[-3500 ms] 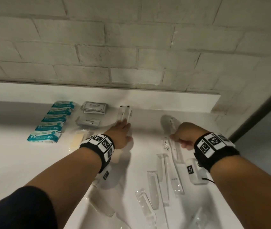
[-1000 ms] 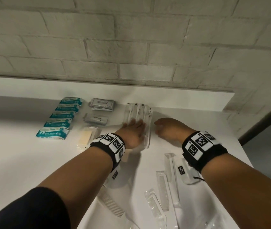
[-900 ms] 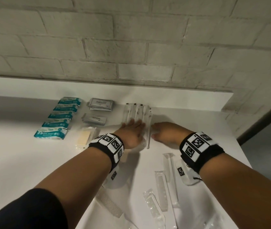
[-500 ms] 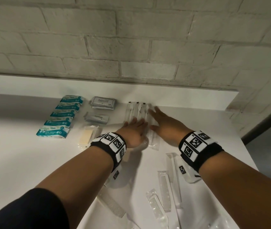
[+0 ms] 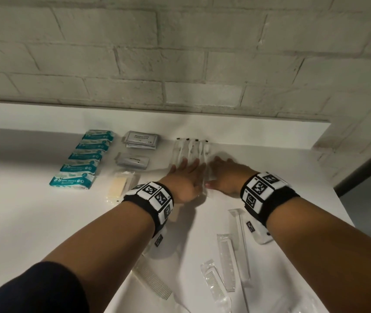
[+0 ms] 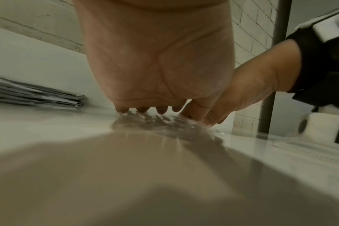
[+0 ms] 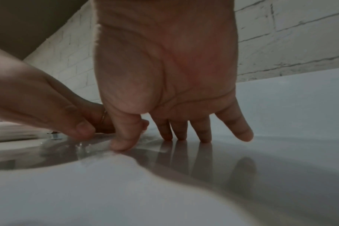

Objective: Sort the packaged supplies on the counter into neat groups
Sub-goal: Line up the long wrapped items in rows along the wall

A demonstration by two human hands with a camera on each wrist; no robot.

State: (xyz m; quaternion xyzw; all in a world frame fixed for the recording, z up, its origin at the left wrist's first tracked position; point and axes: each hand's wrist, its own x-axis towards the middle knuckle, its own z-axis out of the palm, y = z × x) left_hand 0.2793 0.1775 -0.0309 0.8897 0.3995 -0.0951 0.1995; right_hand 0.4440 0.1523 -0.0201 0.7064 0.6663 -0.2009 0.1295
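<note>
At the middle left of the head view we see five teal packets (image 5: 82,160) in a neat column on the white counter (image 5: 22,211); to their right lie grey sachets (image 5: 142,140), a second grey pile (image 5: 132,161) and a pale soap bar in clear wrap (image 5: 119,188). In the centre, our left hand (image 5: 185,180) lies flat with straight fingers on the row of clear-wrapped toothbrushes (image 5: 191,150) by the back ledge; it grasps nothing. Just beside it, our right hand (image 5: 227,177) is also spread flat, the thumb on the wrapper edge, the fingertips (image 7: 204,138) on the counter; nothing is held. At the lower right, wrapped combs (image 5: 227,260) lie scattered.
</note>
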